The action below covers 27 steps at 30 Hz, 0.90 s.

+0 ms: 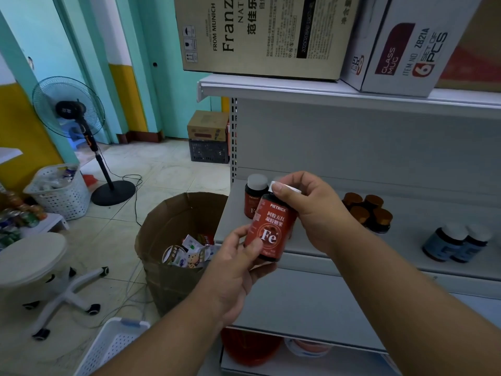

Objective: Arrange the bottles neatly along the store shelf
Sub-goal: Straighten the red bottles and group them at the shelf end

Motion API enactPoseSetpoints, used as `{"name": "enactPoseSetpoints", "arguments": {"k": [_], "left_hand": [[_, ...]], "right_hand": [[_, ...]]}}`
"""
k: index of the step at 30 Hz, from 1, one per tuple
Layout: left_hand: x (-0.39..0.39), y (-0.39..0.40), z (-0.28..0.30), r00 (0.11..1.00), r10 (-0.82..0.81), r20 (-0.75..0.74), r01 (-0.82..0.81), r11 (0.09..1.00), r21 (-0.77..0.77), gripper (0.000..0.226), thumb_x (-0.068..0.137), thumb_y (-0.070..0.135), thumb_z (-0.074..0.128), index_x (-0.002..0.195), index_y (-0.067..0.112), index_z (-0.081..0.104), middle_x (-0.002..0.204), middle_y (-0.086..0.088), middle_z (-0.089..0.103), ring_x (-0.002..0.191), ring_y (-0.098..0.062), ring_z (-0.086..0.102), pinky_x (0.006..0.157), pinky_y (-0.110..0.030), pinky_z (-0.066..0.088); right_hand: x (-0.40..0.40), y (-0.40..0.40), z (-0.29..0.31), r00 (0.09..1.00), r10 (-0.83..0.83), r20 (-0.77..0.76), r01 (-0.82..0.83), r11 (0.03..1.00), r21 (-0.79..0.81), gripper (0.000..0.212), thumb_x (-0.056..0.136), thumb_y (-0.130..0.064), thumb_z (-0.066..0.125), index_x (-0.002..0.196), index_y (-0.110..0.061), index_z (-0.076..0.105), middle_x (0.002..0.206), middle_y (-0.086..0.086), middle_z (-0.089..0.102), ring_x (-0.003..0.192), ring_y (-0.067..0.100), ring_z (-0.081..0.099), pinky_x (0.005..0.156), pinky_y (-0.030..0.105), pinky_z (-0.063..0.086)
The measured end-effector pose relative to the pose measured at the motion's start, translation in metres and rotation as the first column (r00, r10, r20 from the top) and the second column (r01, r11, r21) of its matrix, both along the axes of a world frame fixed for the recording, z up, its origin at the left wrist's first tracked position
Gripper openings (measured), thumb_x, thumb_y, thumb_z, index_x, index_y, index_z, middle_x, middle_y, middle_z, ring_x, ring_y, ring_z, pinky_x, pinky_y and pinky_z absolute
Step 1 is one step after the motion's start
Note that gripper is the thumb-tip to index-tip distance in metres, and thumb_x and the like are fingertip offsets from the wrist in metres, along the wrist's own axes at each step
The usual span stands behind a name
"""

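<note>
A red-labelled bottle marked "Fe" [271, 229] with a white cap is held tilted in front of the grey store shelf [320, 259]. My left hand [238, 264] grips its lower body from the left. My right hand [311, 210] pinches its cap from the right. Behind it a matching red bottle [253, 196] stands upright at the shelf's left end. Several brown-capped dark bottles [368, 211] cluster in the middle of the shelf. Two blue-labelled bottles [455, 242] with white caps stand further right.
A brown cardboard bin [168, 234] with packets stands on the floor left of the shelf. A white basket [113, 346] lies below my left arm. A stool [35, 261], a standing fan [73, 109] and a laundry basket [59, 194] are at left. Boxes [260, 36] sit on the upper shelf.
</note>
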<state>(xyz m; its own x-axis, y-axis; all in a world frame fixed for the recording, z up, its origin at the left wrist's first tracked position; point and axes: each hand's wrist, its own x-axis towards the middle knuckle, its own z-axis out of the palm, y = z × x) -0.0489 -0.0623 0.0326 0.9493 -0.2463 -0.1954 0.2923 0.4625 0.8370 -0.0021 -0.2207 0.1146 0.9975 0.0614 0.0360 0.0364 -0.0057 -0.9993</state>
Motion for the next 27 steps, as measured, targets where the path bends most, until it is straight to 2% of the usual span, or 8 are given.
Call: {"name": "enactPoseSetpoints", "arguments": {"k": [2,8,11,14,16,21,24,27], "left_hand": [[0.001,0.0,-0.001,1.0,-0.007,0.011,0.007,1.0,-0.01,0.075,0.069,0.033,0.081,0.134,0.013,0.05,0.119,-0.019,0.067,0.108,-0.033,0.067,0.087,-0.042,0.056],[0.001,-0.001,-0.003,0.997,-0.036,-0.074,0.028,0.994,-0.105,0.057,0.085,0.041,0.054,0.13,0.006,0.053,0.117,-0.028,0.066,0.1,-0.036,0.067,0.09,-0.046,0.054],[0.001,-0.001,-0.003,1.0,-0.019,0.02,0.018,1.0,0.025,0.054,0.084,0.04,0.06,0.131,0.013,0.054,0.119,-0.017,0.068,0.109,-0.029,0.067,0.099,-0.046,0.05],[0.001,0.0,-0.003,0.993,-0.038,0.112,0.013,0.977,0.212,0.074,0.065,0.047,0.079,0.13,0.024,0.053,0.116,-0.004,0.07,0.11,-0.022,0.067,0.104,-0.045,0.048],[0.002,0.001,-0.005,0.989,-0.055,0.138,0.022,0.973,0.231,0.076,0.062,0.045,0.079,0.129,0.022,0.052,0.112,-0.001,0.071,0.11,-0.021,0.067,0.105,-0.046,0.046],[0.005,0.009,-0.007,0.985,-0.099,0.143,0.06,0.965,0.257,0.076,0.068,0.052,0.072,0.133,0.019,0.051,0.119,-0.005,0.069,0.115,-0.024,0.064,0.107,-0.048,0.045],[0.008,0.017,-0.003,0.978,-0.14,0.156,0.07,0.92,0.387,0.069,0.075,0.054,0.069,0.134,0.025,0.051,0.12,0.002,0.069,0.116,-0.017,0.063,0.108,-0.044,0.043],[0.019,0.025,-0.003,0.967,-0.176,0.183,0.043,0.823,0.567,0.063,0.081,0.047,0.058,0.14,0.031,0.045,0.119,0.015,0.062,0.116,-0.004,0.057,0.102,-0.028,0.045]], "right_hand": [[0.002,-0.003,-0.001,1.0,0.008,0.007,-0.008,1.0,-0.029,0.026,0.084,-0.032,0.07,0.098,-0.012,0.061,0.088,0.006,0.07,0.077,0.019,0.069,0.074,0.041,0.057],[0.005,-0.02,0.007,0.99,0.138,0.033,-0.133,0.985,-0.113,0.017,0.092,-0.018,0.061,0.105,-0.011,0.067,0.097,0.006,0.073,0.09,0.021,0.068,0.085,0.036,0.055],[0.004,-0.02,0.008,0.993,0.096,0.067,-0.084,0.982,-0.167,0.022,0.086,-0.027,0.068,0.103,-0.013,0.068,0.094,0.004,0.074,0.089,0.021,0.071,0.082,0.036,0.057],[0.003,-0.014,0.008,0.995,0.036,0.089,-0.017,0.979,-0.203,0.042,0.07,-0.044,0.074,0.098,-0.013,0.068,0.092,0.003,0.074,0.086,0.02,0.072,0.08,0.038,0.058],[0.003,-0.012,0.008,0.995,0.029,0.094,-0.009,0.978,-0.208,0.045,0.066,-0.046,0.075,0.095,-0.013,0.067,0.091,0.004,0.074,0.084,0.021,0.072,0.078,0.037,0.059],[0.004,-0.017,0.009,0.994,0.097,0.045,-0.078,0.943,-0.323,0.02,0.086,-0.035,0.069,0.099,-0.02,0.065,0.095,-0.001,0.073,0.089,0.015,0.071,0.083,0.037,0.058],[0.008,-0.017,0.011,0.992,0.123,0.036,-0.1,0.917,-0.386,0.019,0.085,-0.031,0.071,0.101,-0.021,0.066,0.096,-0.002,0.073,0.09,0.015,0.07,0.082,0.036,0.058],[0.017,-0.01,0.011,0.988,0.142,0.052,-0.105,0.888,-0.447,0.023,0.082,-0.029,0.075,0.102,-0.023,0.066,0.096,-0.005,0.071,0.091,0.013,0.068,0.077,0.03,0.057]]}}
